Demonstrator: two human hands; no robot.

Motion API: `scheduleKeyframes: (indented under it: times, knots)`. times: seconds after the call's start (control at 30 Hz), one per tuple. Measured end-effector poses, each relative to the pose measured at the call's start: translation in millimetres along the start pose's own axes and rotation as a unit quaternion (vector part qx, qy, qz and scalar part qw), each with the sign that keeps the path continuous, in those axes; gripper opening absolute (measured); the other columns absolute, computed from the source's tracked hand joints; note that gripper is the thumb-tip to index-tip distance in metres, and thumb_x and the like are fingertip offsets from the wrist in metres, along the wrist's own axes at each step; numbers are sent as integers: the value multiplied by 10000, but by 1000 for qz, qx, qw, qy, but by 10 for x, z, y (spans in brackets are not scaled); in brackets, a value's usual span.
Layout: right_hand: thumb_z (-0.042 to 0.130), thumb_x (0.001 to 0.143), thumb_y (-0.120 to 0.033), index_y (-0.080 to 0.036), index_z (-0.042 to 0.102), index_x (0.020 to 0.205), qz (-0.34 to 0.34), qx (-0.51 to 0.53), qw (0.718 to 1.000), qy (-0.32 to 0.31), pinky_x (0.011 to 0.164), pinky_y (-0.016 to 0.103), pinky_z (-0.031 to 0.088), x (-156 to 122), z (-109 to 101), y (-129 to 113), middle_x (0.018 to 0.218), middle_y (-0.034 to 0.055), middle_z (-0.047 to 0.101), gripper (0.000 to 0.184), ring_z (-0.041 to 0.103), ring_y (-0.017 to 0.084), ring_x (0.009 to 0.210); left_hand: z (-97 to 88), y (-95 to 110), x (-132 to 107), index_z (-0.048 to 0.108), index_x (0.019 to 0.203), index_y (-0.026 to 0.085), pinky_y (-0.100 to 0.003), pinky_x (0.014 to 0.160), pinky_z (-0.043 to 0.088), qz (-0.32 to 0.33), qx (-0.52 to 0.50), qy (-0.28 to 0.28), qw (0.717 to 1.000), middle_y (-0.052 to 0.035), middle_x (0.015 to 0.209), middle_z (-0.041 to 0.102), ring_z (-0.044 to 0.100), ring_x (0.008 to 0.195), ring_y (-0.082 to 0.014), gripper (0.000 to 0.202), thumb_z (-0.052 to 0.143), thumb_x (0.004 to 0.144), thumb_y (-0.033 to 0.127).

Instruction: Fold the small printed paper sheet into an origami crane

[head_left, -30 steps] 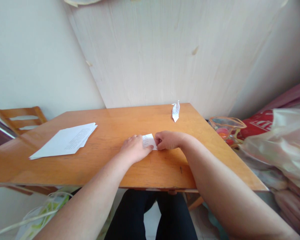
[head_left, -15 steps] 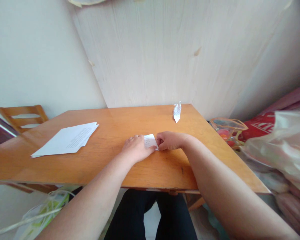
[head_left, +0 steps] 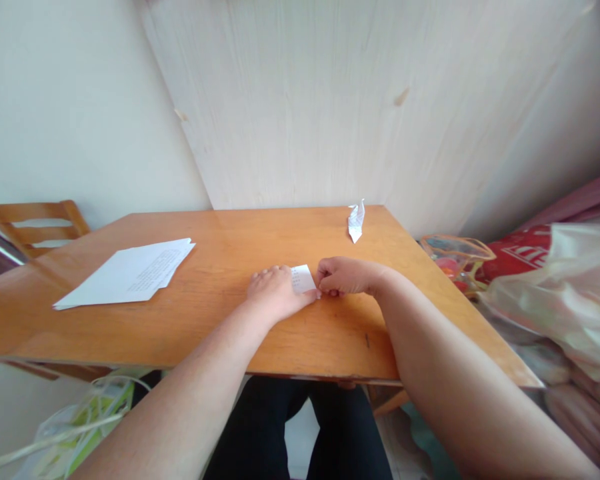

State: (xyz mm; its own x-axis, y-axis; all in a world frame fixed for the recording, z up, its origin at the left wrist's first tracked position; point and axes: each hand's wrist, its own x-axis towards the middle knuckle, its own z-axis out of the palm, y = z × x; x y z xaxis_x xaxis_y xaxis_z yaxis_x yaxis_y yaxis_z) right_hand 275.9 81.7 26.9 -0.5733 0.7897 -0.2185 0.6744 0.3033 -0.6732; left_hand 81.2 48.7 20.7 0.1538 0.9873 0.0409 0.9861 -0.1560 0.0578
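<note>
A small folded piece of printed paper (head_left: 303,279) lies on the wooden table in front of me. My left hand (head_left: 276,292) rests flat on its left part, fingers outstretched and the thumb reaching along the near edge to the lower right corner. My right hand (head_left: 341,277) is closed, its curled fingers pinched at the paper's right edge beside my left thumb. The pinched bit is mostly hidden by the fingers. Farther back stands a folded paper figure (head_left: 356,223), white with faint print and pointed ends.
On the left of the table (head_left: 220,333) lies a stack of white paper sheets (head_left: 123,273), the top one partly printed. A wooden chair (head_left: 35,230) stands beyond the left end. To the right are an orange-rimmed clear bag (head_left: 457,248) and a whitish plastic bag (head_left: 565,293).
The camera view has shifted slightly. My right hand stays closed at the paper's right edge, its fingers turned a little; my left hand keeps lying on the paper.
</note>
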Motion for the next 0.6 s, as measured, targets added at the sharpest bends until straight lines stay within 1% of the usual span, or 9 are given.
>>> scheduleKeyframes:
  times: [0.1,0.17,0.23,0.3,0.33,0.4,0.47,0.53,0.6]
  knots:
    - [544,743,-166,-174,605,797,4,35,999,4,519,219,438,9,10,39,665,17,640,82,593,140,587,20,6,-4,681,1096,193,-450,880,476,1,2,11,1000,-189,1124,709,649,1057,-387,886,469,649,929]
    - [530,753,-167,-176,595,813,4,49,999,22,524,224,458,3,14,50,670,24,654,89,613,146,590,17,15,-27,675,1099,183,-460,889,466,11,1,26,1000,-193,1119,704,640,1058,-392,919,458,637,948]
    - [518,764,-161,-176,590,841,1,52,997,55,532,229,468,4,16,53,684,32,670,107,625,149,592,9,27,-73,665,1106,169,-471,904,451,22,3,46,999,-197,1114,698,629,1061,-393,918,460,653,942]
    - [502,784,-153,-170,591,907,-7,45,993,112,568,243,487,23,22,48,752,52,696,153,642,159,637,5,34,-141,654,1102,158,-472,929,430,31,12,70,997,-190,1095,694,621,1058,-382,865,473,703,905]
    - [492,799,-151,-165,589,956,-13,39,988,147,609,258,504,38,28,43,822,71,711,185,657,169,693,6,32,-181,652,1094,154,-473,940,416,50,19,83,995,-189,1095,687,613,1065,-377,818,461,752,872]
    - [468,832,-142,-149,573,1075,-30,24,975,217,761,300,529,72,51,33,1032,118,715,265,672,196,893,12,15,-263,648,1083,144,-484,943,397,65,30,108,992,-190,1082,670,601,1061,-370,708,431,856,778]
    - [450,848,-109,-140,551,1196,-52,9,964,260,954,334,486,105,92,27,1238,140,663,364,620,204,1124,19,-19,-332,644,1069,159,-481,938,385,80,31,117,989,-173,1077,657,592,1056,-350,536,412,950,627]
    - [457,844,-81,-139,527,1306,-74,-10,960,268,1085,353,401,131,143,31,1387,142,589,471,533,206,1285,19,-61,-379,640,1044,179,-474,932,378,95,32,118,988,-153,1083,646,582,1055,-332,397,428,979,509]
    - [457,863,-92,-127,501,1385,-91,-51,962,253,1150,396,333,148,189,36,1475,158,518,524,461,235,1369,7,-99,-401,640,1019,196,-467,916,379,107,35,118,987,-134,1082,641,577,1042,-319,312,453,977,442]
